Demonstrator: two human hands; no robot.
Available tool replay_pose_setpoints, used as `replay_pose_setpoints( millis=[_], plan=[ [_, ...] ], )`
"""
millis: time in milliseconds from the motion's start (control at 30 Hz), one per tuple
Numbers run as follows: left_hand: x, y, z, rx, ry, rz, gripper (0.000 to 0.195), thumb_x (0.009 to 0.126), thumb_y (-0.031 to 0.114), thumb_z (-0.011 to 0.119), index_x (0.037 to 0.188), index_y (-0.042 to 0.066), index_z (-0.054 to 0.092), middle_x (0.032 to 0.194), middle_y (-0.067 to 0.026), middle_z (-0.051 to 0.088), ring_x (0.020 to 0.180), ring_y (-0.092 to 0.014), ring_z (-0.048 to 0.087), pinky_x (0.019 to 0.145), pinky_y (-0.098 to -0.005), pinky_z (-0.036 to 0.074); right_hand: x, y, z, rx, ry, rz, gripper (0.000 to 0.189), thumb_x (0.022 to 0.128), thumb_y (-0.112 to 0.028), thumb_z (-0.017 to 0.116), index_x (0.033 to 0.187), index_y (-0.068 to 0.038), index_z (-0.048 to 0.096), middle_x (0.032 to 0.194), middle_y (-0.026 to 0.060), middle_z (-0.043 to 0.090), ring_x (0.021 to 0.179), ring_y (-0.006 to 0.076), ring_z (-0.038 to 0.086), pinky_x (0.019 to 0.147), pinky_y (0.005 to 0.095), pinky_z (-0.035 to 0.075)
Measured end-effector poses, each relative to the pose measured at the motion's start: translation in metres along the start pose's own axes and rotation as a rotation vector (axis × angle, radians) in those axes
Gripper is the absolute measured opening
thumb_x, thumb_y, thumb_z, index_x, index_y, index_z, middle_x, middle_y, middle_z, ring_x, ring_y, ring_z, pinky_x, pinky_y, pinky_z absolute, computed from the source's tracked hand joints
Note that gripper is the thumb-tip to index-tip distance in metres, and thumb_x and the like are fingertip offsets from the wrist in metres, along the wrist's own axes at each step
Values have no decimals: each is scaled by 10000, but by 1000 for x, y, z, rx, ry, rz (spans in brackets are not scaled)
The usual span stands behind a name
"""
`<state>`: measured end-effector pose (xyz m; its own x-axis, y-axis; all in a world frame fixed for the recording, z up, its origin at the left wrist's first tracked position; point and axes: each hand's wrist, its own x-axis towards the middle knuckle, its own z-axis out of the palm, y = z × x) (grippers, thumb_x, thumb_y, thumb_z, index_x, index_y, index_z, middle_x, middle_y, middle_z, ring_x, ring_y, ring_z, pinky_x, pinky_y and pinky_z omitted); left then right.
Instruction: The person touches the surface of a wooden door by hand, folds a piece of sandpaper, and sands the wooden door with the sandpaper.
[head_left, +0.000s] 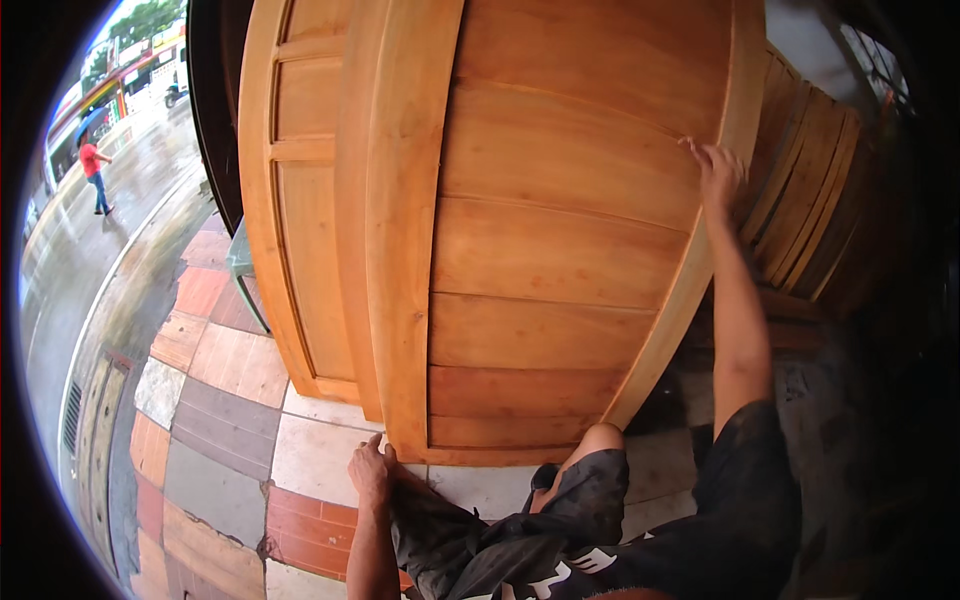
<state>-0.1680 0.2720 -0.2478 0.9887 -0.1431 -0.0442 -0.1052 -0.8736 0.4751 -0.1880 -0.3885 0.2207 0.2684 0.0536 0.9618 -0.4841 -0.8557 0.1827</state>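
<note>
A large varnished wooden panel (555, 255), with horizontal boards set in a frame, stands before me. My right hand (721, 176) is raised at its right edge, fingers bent and fingertips by a board seam. Whether a small thing is pinched there cannot be made out. Low on the left, my left hand (370, 466) rests by my left knee, close to the panel's bottom corner. Its thumb and fingers are apart, and nothing shows in them. My right knee (606, 435) is near the panel's lower right corner.
Behind the panel on the left stands another wooden panelled piece (307, 262). A green plastic stool (241, 259) is partly hidden by it. Wooden boards (799, 187) lean at the right. Patchwork tiles (217, 472) meet a wet street (142, 172), where a person (91, 161) walks under an umbrella.
</note>
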Motion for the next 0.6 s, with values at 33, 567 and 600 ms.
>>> replay_pose_setpoints(
  millis=[33,567,600],
  plan=[
    [-1,3,1,-4,1,6,420,975,344,689,1318,127,796,1140,-219,785,1075,-408,757,945,-525,597,-23,-2,-14,41,24,8,139,959,-246,800,1052,-143,807,983,75,744,973,342,707,864,487,545],
    [6,3,13,224,-382,-48,734,956,740,639,1091,52,856,1148,-190,821,1169,-356,768,1000,-460,600,-503,-90,-140,662,-1094,327,171,874,-89,840,1005,-15,759,1033,169,729,959,402,693,852,510,542],
    [10,6,8,234,-376,-63,734,956,740,639,1091,52,856,1148,-190,821,1169,-356,768,1000,-460,600,-504,-87,-138,656,-1129,339,173,877,-88,839,1003,-3,755,1019,191,727,933,412,699,831,505,540]
  ],
)
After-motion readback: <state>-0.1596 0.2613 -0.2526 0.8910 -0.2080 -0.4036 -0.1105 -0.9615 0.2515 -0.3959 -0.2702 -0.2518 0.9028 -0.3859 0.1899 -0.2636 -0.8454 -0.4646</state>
